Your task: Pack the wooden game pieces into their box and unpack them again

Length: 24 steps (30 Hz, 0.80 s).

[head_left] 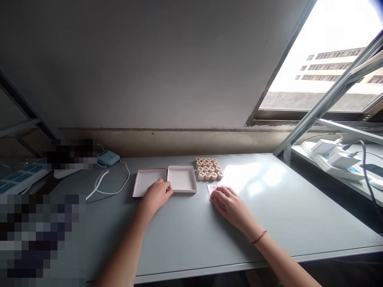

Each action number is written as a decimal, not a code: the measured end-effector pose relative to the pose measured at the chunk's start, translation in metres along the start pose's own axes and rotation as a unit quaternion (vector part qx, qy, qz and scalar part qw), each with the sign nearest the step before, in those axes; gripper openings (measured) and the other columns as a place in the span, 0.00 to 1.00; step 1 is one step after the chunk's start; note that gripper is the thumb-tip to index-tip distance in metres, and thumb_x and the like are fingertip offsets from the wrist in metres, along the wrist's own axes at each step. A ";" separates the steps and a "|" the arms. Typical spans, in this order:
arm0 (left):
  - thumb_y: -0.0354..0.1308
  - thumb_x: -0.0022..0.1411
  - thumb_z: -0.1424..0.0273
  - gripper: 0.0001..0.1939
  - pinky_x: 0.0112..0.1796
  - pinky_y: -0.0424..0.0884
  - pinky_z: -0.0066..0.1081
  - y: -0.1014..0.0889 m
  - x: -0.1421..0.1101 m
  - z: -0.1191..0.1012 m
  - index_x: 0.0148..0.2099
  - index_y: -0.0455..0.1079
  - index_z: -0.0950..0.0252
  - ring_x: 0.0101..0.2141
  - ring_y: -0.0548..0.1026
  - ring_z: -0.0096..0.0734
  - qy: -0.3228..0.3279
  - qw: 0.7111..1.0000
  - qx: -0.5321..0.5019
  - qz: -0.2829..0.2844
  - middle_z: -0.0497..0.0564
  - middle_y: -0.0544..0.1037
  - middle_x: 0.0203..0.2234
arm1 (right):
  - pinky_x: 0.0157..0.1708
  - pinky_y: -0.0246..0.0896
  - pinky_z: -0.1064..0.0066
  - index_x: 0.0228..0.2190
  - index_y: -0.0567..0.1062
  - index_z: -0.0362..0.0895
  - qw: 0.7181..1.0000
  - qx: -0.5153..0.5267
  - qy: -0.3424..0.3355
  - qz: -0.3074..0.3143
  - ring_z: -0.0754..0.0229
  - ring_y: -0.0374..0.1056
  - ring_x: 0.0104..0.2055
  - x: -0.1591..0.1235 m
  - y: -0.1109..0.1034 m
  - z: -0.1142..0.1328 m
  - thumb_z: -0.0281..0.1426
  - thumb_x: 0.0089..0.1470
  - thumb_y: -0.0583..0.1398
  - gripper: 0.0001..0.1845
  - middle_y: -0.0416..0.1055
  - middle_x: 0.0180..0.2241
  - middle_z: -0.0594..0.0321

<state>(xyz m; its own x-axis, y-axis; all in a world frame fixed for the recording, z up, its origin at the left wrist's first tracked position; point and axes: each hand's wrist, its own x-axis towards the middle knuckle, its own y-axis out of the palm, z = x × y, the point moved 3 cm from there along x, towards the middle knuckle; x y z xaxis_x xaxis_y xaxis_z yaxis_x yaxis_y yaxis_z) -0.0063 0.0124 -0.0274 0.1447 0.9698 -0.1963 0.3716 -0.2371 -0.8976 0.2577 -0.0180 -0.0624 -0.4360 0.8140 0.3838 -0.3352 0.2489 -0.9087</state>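
Note:
Two shallow open box halves lie side by side on the grey table point(191, 235): a pink-rimmed tray point(146, 180) on the left and a white tray point(182, 177) on the right. My left hand point(157, 195) rests at their near edges, fingers curled against the white tray's front corner. Several round wooden chess pieces point(209, 168) with red and dark characters sit in rows just right of the white tray. My right hand point(229, 203) lies flat, fingers together, on a small folded pink-and-white paper point(213, 189) in front of the pieces.
A small blue device point(109, 158) with a white cable point(104, 184) sits at the back left, beside a power strip point(19, 177). Chargers and another strip point(332, 158) lie on the window ledge at right. A sunlit patch falls on the table right of the pieces.

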 end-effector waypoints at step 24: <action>0.51 0.65 0.71 0.07 0.43 0.68 0.30 0.013 -0.015 -0.057 0.39 0.70 0.63 0.39 0.71 0.33 0.327 0.933 -0.061 -0.134 0.51 0.74 0.35 | 0.33 0.61 0.69 0.34 0.74 0.42 0.982 0.090 -0.162 0.045 0.56 0.66 0.35 0.057 0.044 0.084 0.25 0.49 0.57 0.09 0.72 0.33 0.57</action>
<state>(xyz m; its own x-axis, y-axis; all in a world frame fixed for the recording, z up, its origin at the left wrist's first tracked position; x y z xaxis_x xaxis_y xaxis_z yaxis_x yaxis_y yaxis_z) 0.0490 -0.0083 -0.0139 0.5464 0.7620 0.3476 0.5709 -0.0352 -0.8203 0.1481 -0.0046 -0.0663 -0.7034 0.6118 0.3619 -0.4125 0.0634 -0.9088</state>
